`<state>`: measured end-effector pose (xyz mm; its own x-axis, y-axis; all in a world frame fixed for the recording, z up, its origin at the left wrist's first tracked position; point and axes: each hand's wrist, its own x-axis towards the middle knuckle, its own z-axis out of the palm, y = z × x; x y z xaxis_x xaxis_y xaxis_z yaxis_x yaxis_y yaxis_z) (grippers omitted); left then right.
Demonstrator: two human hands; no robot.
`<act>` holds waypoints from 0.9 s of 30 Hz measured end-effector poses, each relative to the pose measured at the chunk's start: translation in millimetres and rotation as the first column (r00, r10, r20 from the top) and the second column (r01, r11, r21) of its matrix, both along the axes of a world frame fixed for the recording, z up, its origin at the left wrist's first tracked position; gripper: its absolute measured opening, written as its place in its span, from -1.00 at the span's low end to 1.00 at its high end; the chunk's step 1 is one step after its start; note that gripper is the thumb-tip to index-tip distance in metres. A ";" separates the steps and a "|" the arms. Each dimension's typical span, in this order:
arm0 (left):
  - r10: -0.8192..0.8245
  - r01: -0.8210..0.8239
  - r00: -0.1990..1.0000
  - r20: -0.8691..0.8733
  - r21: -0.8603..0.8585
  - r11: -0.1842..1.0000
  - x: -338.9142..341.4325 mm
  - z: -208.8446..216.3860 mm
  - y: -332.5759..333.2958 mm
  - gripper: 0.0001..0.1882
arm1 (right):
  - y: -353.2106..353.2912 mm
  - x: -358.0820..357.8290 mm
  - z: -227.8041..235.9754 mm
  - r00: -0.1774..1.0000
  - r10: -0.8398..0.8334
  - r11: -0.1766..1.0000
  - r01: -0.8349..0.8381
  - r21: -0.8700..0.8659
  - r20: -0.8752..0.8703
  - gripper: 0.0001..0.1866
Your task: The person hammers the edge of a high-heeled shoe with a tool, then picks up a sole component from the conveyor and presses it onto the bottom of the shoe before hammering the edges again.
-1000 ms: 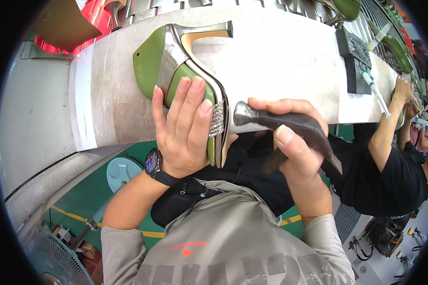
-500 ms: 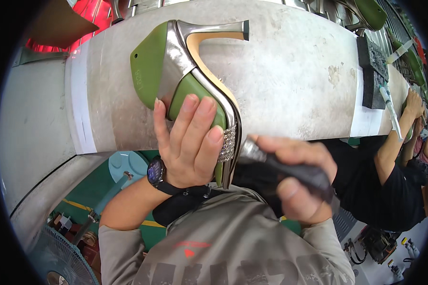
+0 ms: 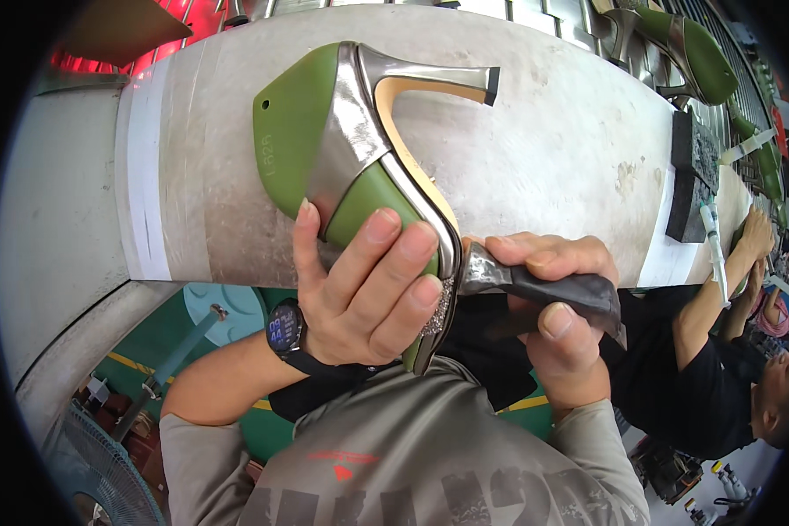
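A high-heeled shoe (image 3: 357, 123) on a green shoe last (image 3: 294, 131) lies on its side, heel pointing right. It has a pewter-coloured heel and back, a tan sole and a sparkling stone-set strap near the toe. My left hand (image 3: 355, 298) wraps over the forepart of the last from below, fingers pressed on the green side. In my right hand (image 3: 570, 307) is a short hammer-like tool (image 3: 557, 294) with a scuffed metal head and a dark handle. Its metal end meets the sole edge near the strap. My palm and fingers hide part of the toe.
The shoe lies on a pale, worn work surface (image 3: 535, 149) with white tape strips. A black block (image 3: 694, 175) and syringes (image 3: 714, 245) are at the right. More shoes on lasts (image 3: 693, 53) stand on a metal conveyor behind. A co-worker (image 3: 701, 351) sits at the right; a fan (image 3: 105, 473) is lower left.
The shoe and my left hand have shifted slightly right and down in the picture, the heel tilting down. The tool, blurred by motion before, now appears sharp against the sole edge.
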<state>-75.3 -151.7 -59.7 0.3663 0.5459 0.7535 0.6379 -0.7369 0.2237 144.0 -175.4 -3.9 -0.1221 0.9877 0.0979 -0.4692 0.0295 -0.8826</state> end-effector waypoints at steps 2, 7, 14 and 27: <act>-0.019 0.019 1.000 0.002 -0.026 0.999 0.4 1.6 -0.2 -0.57 | 0.7 -0.4 -1.4 1.000 -0.015 0.999 0.015 0.040 0.003 -0.69; -0.010 0.010 1.000 -0.004 -0.039 0.999 3.2 3.3 -0.2 -0.60 | 13.1 8.0 22.1 0.987 0.025 0.997 -0.035 0.063 0.156 -0.66; -0.009 0.010 1.000 0.012 -0.070 0.997 4.1 5.4 0.6 -0.61 | 20.7 10.1 60.0 0.881 0.116 0.993 -0.094 -0.070 0.459 -0.62; -0.012 0.013 1.000 0.013 -0.078 0.997 1.3 4.5 -1.2 -0.58 | 51.7 -4.6 75.4 0.880 0.073 0.956 0.071 -0.283 0.469 -0.55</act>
<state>-74.0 -152.9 -55.2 0.3644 0.5986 0.7133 0.6253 -0.7249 0.2890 139.4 -123.6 71.5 -0.0831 0.9633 -0.2551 0.0031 -0.2558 -0.9667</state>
